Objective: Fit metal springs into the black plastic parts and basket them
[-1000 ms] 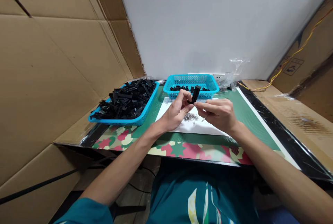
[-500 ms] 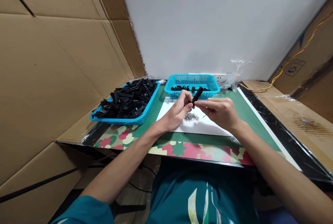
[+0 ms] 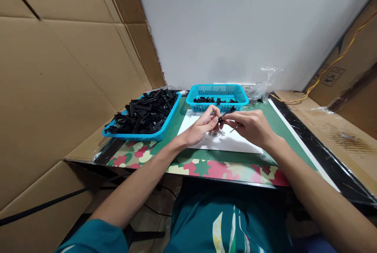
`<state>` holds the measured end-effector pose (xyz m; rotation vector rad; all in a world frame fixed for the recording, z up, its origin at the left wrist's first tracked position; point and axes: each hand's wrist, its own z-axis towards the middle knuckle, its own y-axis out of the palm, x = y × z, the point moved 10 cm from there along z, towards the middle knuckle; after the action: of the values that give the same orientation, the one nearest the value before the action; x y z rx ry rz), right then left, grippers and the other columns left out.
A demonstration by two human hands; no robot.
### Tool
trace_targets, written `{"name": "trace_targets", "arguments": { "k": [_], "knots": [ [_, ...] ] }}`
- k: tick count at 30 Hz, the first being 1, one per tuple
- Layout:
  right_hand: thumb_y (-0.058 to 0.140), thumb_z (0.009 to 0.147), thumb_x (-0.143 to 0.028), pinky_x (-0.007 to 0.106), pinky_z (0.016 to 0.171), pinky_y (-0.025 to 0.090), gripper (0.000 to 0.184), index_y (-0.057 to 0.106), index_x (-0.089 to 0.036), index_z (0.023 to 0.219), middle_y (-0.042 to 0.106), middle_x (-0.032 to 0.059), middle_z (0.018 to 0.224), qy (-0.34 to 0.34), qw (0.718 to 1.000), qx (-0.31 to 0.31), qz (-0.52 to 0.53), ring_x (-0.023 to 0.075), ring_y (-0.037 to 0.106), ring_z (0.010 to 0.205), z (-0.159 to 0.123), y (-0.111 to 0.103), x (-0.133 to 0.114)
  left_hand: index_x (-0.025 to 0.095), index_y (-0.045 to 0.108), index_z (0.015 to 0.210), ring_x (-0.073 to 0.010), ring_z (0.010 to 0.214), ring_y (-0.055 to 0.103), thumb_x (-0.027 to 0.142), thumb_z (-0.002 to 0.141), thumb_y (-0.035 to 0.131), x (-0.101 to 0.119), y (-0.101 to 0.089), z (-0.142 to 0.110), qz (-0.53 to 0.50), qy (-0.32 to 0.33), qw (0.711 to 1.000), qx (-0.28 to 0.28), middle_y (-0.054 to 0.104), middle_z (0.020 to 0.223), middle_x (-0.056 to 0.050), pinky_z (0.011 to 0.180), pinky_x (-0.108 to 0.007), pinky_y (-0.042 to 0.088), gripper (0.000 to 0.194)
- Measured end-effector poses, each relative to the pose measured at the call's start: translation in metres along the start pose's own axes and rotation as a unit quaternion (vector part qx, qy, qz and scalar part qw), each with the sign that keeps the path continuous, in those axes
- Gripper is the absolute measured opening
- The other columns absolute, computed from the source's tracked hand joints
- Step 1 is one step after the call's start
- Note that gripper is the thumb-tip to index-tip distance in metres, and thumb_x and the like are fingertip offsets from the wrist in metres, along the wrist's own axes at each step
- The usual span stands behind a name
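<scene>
Over the white sheet (image 3: 235, 143), I see a slim black plastic part (image 3: 231, 110) pinched at its near end by the left hand (image 3: 203, 127), fingers closed, its long axis slanting away rightward. The right hand (image 3: 250, 125), curled round a thin metal rod (image 3: 235, 128), brings its fingertips to that same end; neither looks nearer.

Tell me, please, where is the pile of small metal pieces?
In the head view, right of centre, the pile lies on the white paper, partly hidden by the left hand.
</scene>
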<state>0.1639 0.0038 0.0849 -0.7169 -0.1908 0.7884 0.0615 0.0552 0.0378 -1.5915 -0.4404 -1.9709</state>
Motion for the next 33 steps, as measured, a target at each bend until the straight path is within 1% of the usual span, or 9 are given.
{"name": "trace_targets", "arguments": {
  "k": [3, 7, 10, 13, 17, 21, 28, 31, 33],
  "knots": [
    [0.058, 0.105, -0.022, 0.026, 0.057, 0.04, 0.027, 0.083, -0.026, 0.094, 0.08, 0.0009, 0.08, 0.003, 1.0, -0.024, 0.0, 0.0128, 0.066, 0.061, -0.005, -0.003, -0.001, 0.024, 0.04, 0.108, -0.0138, 0.069, 0.042, 0.049, 0.109, 0.046, -0.001, 0.007, -0.002, 0.04, -0.021, 0.999, -0.011, 0.051, 0.084, 0.002, 0.065, -0.029, 0.031, 0.026],
    [0.061, 0.106, -0.027, 0.026, 0.057, 0.04, 0.026, 0.085, -0.025, 0.095, 0.077, 0.0007, 0.073, 0.007, 0.999, -0.045, 0.009, 0.0124, 0.063, 0.058, -0.016, -0.009, -0.001, 0.021, 0.05, 0.109, -0.0162, 0.083, 0.05, 0.048, 0.11, 0.044, 0.012, 0.011, -0.005, 0.215, 0.014, 0.976, 0.012, 0.057, 0.098, -0.003, 0.077, -0.031, 0.041, 0.027],
    [0.061, 0.105, -0.029, 0.026, 0.056, 0.041, 0.028, 0.085, -0.023, 0.093, 0.077, 0.0024, 0.074, 0.029, 0.997, -0.066, 0.018, 0.0126, 0.063, 0.056, -0.028, -0.01, 0.005, 0.02, 0.057, 0.113, -0.0178, 0.088, 0.055, 0.046, 0.106, 0.054, 0.019, 0.016, -0.005, 0.333, 0.058, 0.941, 0.02, 0.062, 0.107, -0.006, 0.081, -0.033, 0.044, 0.028],
    [0.06, 0.105, -0.028, 0.026, 0.055, 0.043, 0.028, 0.085, -0.024, 0.092, 0.079, 0.0026, 0.076, 0.065, 0.992, -0.102, 0.037, 0.0132, 0.064, 0.055, -0.042, -0.004, 0.012, 0.017, 0.064, 0.109, -0.0188, 0.087, 0.06, 0.04, 0.098, 0.071, 0.015, 0.023, -0.003, 0.397, 0.101, 0.912, 0.014, 0.069, 0.104, -0.007, 0.079, -0.033, 0.046, 0.026],
    [0.063, 0.101, -0.026, 0.028, 0.057, 0.046, 0.022, 0.084, -0.025, 0.095, 0.081, 0.0023, 0.082, 0.122, 0.981, -0.124, 0.082, 0.0146, 0.065, 0.057, -0.056, 0.003, 0.019, 0.016, 0.072, 0.104, -0.0187, 0.087, 0.066, 0.028, 0.094, 0.075, 0.005, 0.03, -0.001, 0.43, 0.134, 0.893, 0.009, 0.076, 0.099, -0.006, 0.078, -0.032, 0.048, 0.016],
    [0.068, 0.098, -0.03, 0.03, 0.058, 0.046, 0.016, 0.082, -0.023, 0.094, 0.076, 0.003, 0.078, 0.155, 0.97, -0.157, 0.098, 0.0158, 0.062, 0.058, -0.058, 0.006, 0.022, 0.017, 0.075, 0.102, -0.0189, 0.084, 0.069, 0.028, 0.092, 0.075, 0.003, 0.032, -0.002, 0.451, 0.148, 0.88, 0.018, 0.078, 0.094, -0.005, 0.076, -0.032, 0.048, 0.015],
    [0.054, 0.105, -0.026, 0.038, 0.08, 0.057, 0.027, 0.08, -0.021, 0.108, 0.07, 0.0104, 0.1, 0.152, 0.975, -0.144, 0.08, 0.0239, 0.069, 0.089, -0.05, -0.005, 0.034, 0.016, 0.076, 0.103, -0.0203, 0.082, 0.071, 0.026, 0.091, 0.075, 0.003, 0.031, -0.005, 0.461, 0.149, 0.874, 0.033, 0.079, 0.092, -0.006, 0.077, -0.033, 0.049, 0.016],
    [0.055, 0.105, -0.026, 0.045, 0.09, 0.056, 0.028, 0.082, -0.025, 0.11, 0.071, 0.0117, 0.11, 0.129, 0.982, -0.128, 0.051, 0.0293, 0.067, 0.106, -0.045, -0.008, 0.036, 0.016, 0.075, 0.102, -0.0213, 0.083, 0.072, 0.024, 0.09, 0.075, 0.003, 0.033, -0.006, 0.471, 0.159, 0.866, 0.041, 0.079, 0.093, -0.006, 0.081, -0.035, 0.05, 0.014],
    [0.058, 0.104, -0.029, 0.047, 0.09, 0.057, 0.026, 0.084, -0.027, 0.108, 0.073, 0.0115, 0.111, 0.126, 0.984, -0.116, 0.047, 0.0302, 0.068, 0.107, -0.04, -0.008, 0.035, 0.016, 0.075, 0.1, -0.0222, 0.084, 0.072, 0.023, 0.09, 0.074, 0.003, 0.034, -0.006, 0.489, 0.163, 0.856, 0.048, 0.079, 0.091, -0.006, 0.084, -0.037, 0.05, 0.013]
  ]
}}
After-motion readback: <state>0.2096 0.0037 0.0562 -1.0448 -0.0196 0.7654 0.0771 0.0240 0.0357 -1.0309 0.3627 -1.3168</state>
